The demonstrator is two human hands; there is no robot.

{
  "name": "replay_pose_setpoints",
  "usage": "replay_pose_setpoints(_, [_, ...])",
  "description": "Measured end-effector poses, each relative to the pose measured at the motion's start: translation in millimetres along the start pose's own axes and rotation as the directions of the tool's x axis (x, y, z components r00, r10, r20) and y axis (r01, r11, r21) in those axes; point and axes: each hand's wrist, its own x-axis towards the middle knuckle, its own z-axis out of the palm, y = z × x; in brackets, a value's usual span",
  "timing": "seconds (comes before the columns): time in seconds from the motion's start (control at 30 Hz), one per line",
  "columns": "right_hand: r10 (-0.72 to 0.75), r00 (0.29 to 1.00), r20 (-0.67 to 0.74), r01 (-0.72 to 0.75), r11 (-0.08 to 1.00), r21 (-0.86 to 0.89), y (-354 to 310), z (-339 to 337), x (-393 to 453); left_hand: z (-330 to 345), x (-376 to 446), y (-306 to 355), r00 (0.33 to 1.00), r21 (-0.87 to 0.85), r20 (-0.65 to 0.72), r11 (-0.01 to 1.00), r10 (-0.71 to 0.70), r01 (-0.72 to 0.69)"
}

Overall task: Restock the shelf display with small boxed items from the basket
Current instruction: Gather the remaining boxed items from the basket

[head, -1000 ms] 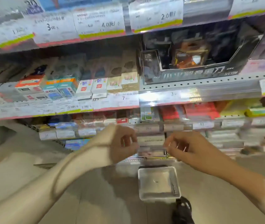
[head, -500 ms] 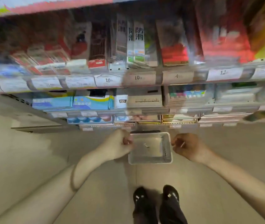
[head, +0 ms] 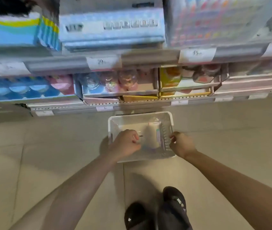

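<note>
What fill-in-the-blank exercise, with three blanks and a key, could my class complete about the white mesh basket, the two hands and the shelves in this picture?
1. The white plastic mesh basket stands on the tiled ______, in front of the bottom shelf.
2. Both bare hands reach down to the basket: the left hand is over its inside, and the right hand is at its ______ wall.
3. The person's shoes are ______ in colour.

Missing words: floor; right; black
</note>
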Motion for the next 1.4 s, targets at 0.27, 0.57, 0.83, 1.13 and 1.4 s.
replay_pose_setpoints(0.27, [0.036,0.997,0.073,-0.033,0.999,-0.043,28,101,112,97,115,-69,0.990,0.084,0.063,0.988,0.128,-0.133])
replay_pose_setpoints(0.57, [0.054,0.995,0.082,-0.017,0.916,-0.402,43,172,194,175,210,-126,0.940,0.429,0.241,0.843,0.241,-0.326])
replay_pose_setpoints(0.83, [0.028,0.999,0.021,-0.012,0.847,-0.532,43,186,216,193,233,-131,0.881,0.598,0.361,0.649,0.306,-0.470])
replay_pose_setpoints(1.13, [0.042,0.998,0.044,-0.014,0.863,-0.505,41,189,217,192,225,-129,0.847,0.633,0.448,0.569,0.285,-0.526])
replay_pose_setpoints(1.4, [-0.055,0.996,0.064,0.076,0.919,-0.387,53,187,217,160,229,-123,0.924,0.539,0.215,0.750,0.316,-0.383])
